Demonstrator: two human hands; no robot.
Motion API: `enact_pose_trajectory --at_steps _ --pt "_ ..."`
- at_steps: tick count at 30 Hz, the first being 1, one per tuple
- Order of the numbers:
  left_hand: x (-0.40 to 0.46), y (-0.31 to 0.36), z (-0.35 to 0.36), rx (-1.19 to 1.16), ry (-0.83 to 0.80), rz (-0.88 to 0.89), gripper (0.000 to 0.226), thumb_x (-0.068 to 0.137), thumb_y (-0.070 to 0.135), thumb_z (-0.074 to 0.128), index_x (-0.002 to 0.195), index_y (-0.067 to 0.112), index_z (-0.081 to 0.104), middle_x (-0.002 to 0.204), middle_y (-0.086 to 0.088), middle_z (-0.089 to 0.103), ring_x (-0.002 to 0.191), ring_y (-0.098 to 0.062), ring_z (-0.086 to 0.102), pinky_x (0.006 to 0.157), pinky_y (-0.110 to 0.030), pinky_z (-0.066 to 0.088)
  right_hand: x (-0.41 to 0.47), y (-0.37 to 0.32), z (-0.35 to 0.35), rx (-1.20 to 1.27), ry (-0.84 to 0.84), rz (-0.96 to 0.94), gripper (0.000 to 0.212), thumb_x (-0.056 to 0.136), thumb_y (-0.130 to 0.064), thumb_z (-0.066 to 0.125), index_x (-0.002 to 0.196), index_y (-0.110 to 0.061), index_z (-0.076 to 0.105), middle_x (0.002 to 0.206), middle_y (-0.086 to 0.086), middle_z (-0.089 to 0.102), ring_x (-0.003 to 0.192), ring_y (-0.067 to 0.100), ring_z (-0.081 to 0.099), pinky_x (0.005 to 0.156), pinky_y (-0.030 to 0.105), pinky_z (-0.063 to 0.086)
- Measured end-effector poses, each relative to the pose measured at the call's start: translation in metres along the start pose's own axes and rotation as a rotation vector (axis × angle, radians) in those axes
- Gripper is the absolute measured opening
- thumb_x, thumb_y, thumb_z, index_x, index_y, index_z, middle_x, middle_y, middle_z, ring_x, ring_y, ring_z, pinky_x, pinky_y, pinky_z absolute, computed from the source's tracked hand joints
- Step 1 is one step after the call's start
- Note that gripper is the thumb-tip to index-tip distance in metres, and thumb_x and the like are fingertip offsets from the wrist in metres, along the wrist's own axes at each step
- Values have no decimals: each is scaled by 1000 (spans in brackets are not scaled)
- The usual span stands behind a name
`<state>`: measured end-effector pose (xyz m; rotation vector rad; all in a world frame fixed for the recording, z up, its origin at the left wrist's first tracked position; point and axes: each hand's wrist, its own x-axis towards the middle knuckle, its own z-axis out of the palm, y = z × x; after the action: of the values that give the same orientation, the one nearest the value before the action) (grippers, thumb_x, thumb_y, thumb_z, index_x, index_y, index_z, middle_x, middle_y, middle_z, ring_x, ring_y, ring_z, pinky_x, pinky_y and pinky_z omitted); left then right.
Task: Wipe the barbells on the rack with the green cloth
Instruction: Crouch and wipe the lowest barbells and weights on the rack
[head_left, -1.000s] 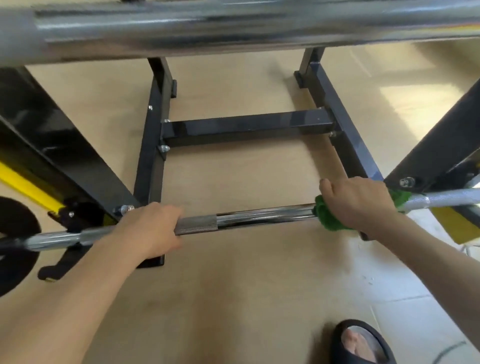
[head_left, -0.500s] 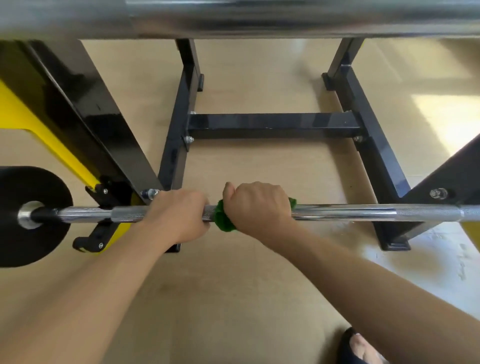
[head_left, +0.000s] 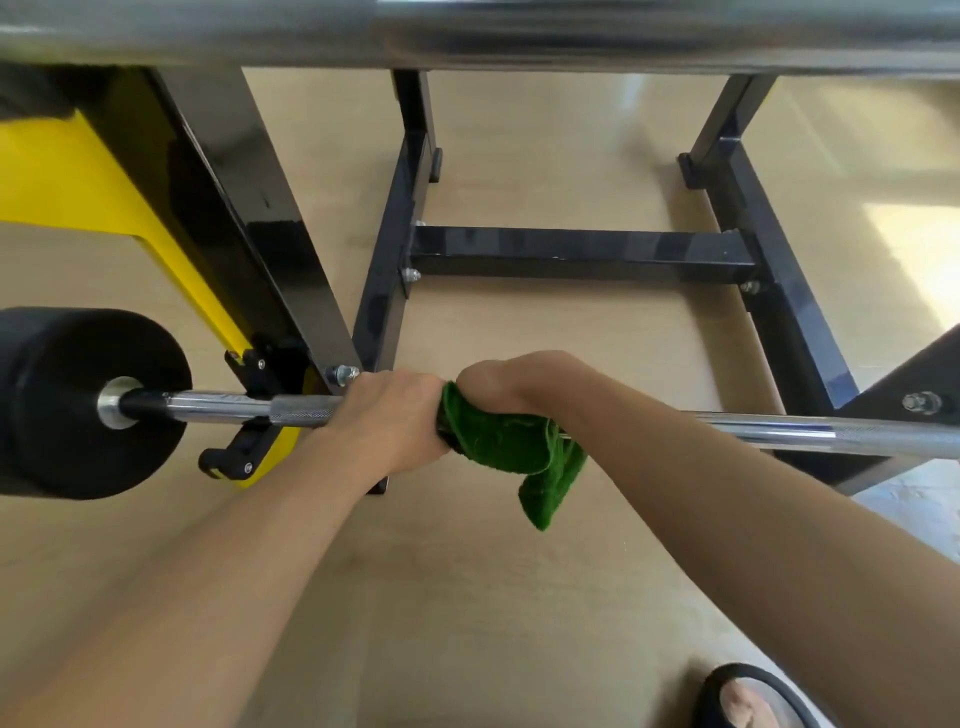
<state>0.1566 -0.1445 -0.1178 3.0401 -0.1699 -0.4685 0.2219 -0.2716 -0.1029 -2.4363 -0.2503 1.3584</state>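
Both hands clamp the lower barbell (head_left: 779, 428): left hand (head_left: 387, 418) bare near the plate (head_left: 78, 402), right hand (head_left: 511, 387) wrapping the green cloth (head_left: 511, 449). Wiping is underway; next probably needs the bare hand moved aside.

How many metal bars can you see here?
2: the lower barbell, gripped by the left hand and by the right hand through the green cloth, and a blurred upper bar. Others may be hidden.

The left hand (head_left: 395, 415) grips the chrome barbell (head_left: 779, 428) beside the black weight plate (head_left: 67, 400). Touching it, the right hand (head_left: 519, 382) holds the green cloth (head_left: 509, 447) around the bar, one corner hanging. The black rack (head_left: 571, 252) stands behind.
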Motion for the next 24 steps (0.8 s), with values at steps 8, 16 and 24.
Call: enact_pose_trajectory --at_steps 8,16,24 --pt "-24 -66 -11 -50 -81 -172 29 70 45 77 82 33 54 81 10 58 73 -9 56 61 -30 49 -9 -8 58 -593 859 -300 24 102 -33 36 88 -16 46 77 2 54 61 23 50 57 38 38" --pt "-29 -74 -2 -76 -31 -164 20 81 35 72 90 33 54 84 9 59 79 -12 58 69 -32 54 2 -36 64 -632 824 -434 29 104 -35 30 100 -14 51 76 0 49 61 21 50 53 35 36" --pt "-26 -72 6 -61 52 -150 19 82 32 71 88 29 53 84 7 59 84 -17 58 73 -31 39 3 -61 20 -76 39 -168 33 104 -19 30 80 -10 52 75 7 55 73 24 58 67 33 48"
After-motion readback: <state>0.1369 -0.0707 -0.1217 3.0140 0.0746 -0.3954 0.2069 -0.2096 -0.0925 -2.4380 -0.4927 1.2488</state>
